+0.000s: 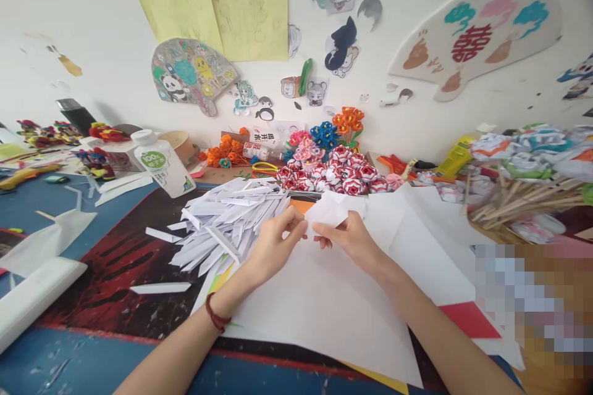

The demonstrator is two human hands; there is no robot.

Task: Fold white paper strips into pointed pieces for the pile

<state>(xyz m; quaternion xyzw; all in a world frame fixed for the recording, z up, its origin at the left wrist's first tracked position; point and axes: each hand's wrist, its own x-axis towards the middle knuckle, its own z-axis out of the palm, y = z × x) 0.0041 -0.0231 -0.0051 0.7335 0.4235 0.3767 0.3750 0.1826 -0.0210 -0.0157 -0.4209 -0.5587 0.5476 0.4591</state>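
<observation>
A small piece of white paper [328, 208] is held up between my two hands, over the large white sheets [324, 296] on the table. The left edge of the piece is pinched by my left hand [285, 236], thumb against fingers. On the other side, my right hand [340, 236] grips its lower right part, with thumb and index finger together. Left of my hands lies a big pile of folded white paper strips [231, 216]. One loose folded strip [160, 288] rests on the dark red and black mat [115, 259].
Behind my hands stand red-and-white paper flowers [340, 173]. A white bottle [163, 163] is at the back left, and a long white object [37, 296] lies at the left. Rolled paper sticks [523, 200] are at the right.
</observation>
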